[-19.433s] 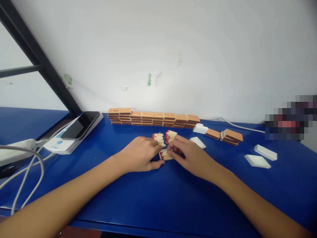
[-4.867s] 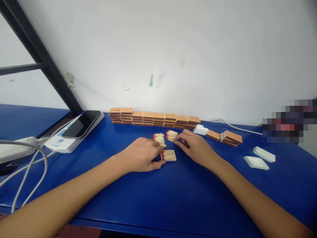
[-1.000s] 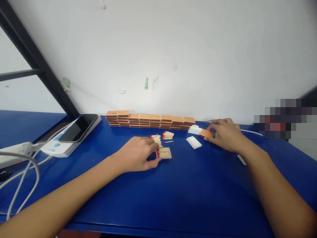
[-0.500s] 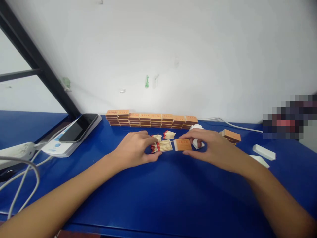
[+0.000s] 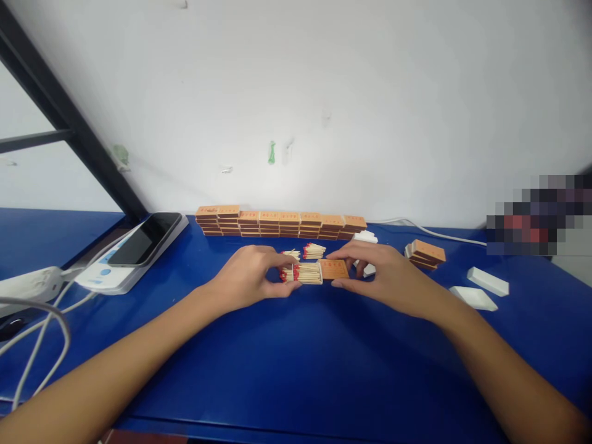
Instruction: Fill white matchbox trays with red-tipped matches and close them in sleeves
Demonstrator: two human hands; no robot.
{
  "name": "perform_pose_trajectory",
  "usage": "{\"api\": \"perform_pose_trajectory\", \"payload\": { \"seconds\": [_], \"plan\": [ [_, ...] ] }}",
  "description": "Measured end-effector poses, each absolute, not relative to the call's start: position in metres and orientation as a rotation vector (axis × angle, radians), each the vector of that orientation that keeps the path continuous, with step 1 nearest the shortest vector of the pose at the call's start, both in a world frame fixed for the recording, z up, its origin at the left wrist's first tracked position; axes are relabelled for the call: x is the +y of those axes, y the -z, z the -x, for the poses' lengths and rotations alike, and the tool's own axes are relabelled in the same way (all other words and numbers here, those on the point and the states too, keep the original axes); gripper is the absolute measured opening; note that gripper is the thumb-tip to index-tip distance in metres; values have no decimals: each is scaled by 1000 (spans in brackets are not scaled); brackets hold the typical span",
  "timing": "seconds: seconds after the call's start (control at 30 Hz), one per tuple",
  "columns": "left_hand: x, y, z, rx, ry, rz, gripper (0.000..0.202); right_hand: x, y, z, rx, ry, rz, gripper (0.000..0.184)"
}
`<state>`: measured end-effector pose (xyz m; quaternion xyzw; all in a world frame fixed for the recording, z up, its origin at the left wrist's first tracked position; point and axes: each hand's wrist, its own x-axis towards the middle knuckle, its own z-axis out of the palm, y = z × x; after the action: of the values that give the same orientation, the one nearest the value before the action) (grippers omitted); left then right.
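My left hand (image 5: 254, 271) pinches the left end of a white matchbox tray (image 5: 309, 283) full of red-tipped matches (image 5: 308, 272). Between the thumb and fingers of my right hand (image 5: 383, 271) is an orange matchbox sleeve (image 5: 333, 269). The sleeve's left edge meets the right end of the tray. Just behind the tray lies a small pile of matches (image 5: 314, 250), and more matches (image 5: 291, 253) show beside my left fingers. White pieces (image 5: 365, 236) lie partly hidden behind my right hand.
Stacked matchboxes (image 5: 280, 225) form a low row along the wall. To the right stand a few more matchboxes (image 5: 428, 251) and white trays (image 5: 489, 280). A phone (image 5: 145, 239) rests on a white box at left, near a power strip (image 5: 30, 290) and cables (image 5: 67, 327).
My right hand has moved left with the matchbox sleeve, closing the gap to the tray. My left hand stays in about the same place, holding the tray.
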<state>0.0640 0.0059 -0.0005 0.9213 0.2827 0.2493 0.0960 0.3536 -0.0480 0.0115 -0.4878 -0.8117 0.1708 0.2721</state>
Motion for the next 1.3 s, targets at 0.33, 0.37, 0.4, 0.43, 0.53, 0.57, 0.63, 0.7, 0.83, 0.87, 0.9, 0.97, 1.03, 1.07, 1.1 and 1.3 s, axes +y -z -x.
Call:
{"api": "perform_pose_trajectory", "payload": {
  "seconds": [0.33,0.37,0.4,0.43,0.53,0.57,0.63,0.7,0.83,0.87,0.9,0.97,1.03,1.07,1.1,1.3],
  "plan": [
    [9,3,-62,850,-698,-2735,34,-50,-10,-352,-2192,-482,1298,30],
    [9,3,-62,843,-697,-2734,34,-50,-10,-351,-2184,-481,1290,30],
    [9,3,-62,837,-693,-2732,34,-49,-9,-351,-2174,-481,1279,30],
    [10,2,-62,831,-688,-2728,35,-49,-9,-351,-2164,-484,1270,30],
    [10,0,-62,817,-673,-2705,36,-49,-8,-349,-2137,-504,1257,30],
    [10,0,-62,805,-674,-2688,36,-50,-8,-348,-2126,-518,1258,30],
    [9,-2,-63,771,-677,-2633,38,-51,-9,-344,-2100,-558,1251,29],
    [7,-3,-65,740,-684,-2566,38,-53,-8,-338,-2078,-601,1227,30],
    [4,-5,-67,669,-737,-2497,38,-56,-3,-327,-2065,-627,1172,32],
    [4,-6,-67,649,-750,-2481,39,-56,-2,-325,-2061,-628,1157,33],
    [3,-6,-67,636,-757,-2458,41,-57,-1,-324,-2056,-632,1138,33],
    [2,-7,-67,632,-744,-2400,45,-59,1,-321,-2050,-654,1101,33],
    [1,-8,-67,632,-706,-2345,46,-61,2,-319,-2056,-676,1069,33],
    [1,-8,-67,632,-693,-2324,46,-62,2,-318,-2064,-676,1057,34],
    [1,-8,-67,630,-689,-2306,46,-63,3,-318,-2072,-671,1046,35],
    [6,-6,-64,626,-762,-2301,51,-65,3,-320,-2119,-562,1045,36]
  ]
}}
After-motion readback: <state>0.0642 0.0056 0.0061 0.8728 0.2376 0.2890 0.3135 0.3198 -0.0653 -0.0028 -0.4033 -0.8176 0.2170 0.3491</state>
